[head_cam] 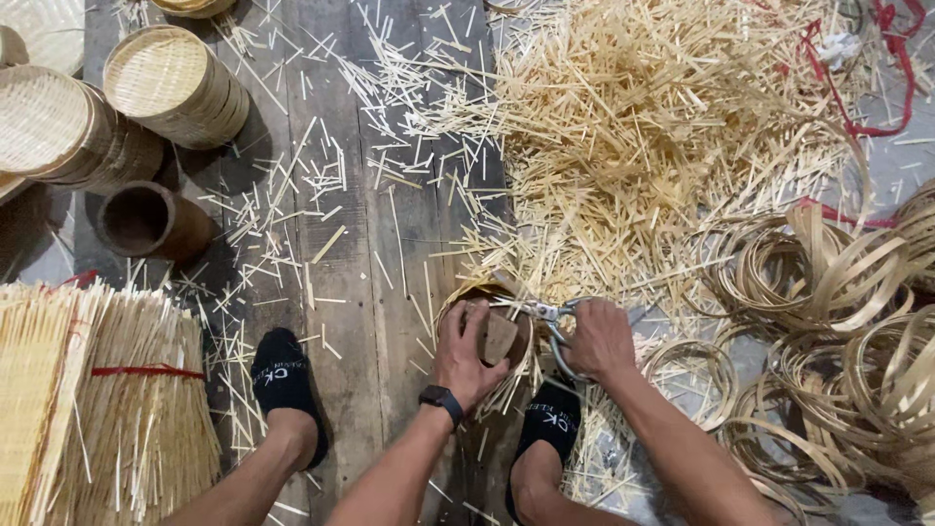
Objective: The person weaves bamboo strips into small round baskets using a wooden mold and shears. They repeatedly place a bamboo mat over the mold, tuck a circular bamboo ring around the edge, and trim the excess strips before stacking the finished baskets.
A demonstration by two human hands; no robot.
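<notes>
While the left hand (467, 353) presses a small wooden block (501, 336) down inside a round bamboo basket (466, 294), fingers curled over block & rim, the right hand (599, 336) is closed round the handles of metal scissors (545, 314), blades pointing left at the basket's top edge. Basket sits directly under the left hand, just left of the right, above a black-socked foot (548, 421). Big heap of bamboo offcuts (643, 127) lies beyond both hands. Coiled bamboo hoops (828, 321) are to the right of the right hand. Finished baskets (170, 83) & a bundle of bamboo sticks (107, 409) sit well left of the left hand.
</notes>
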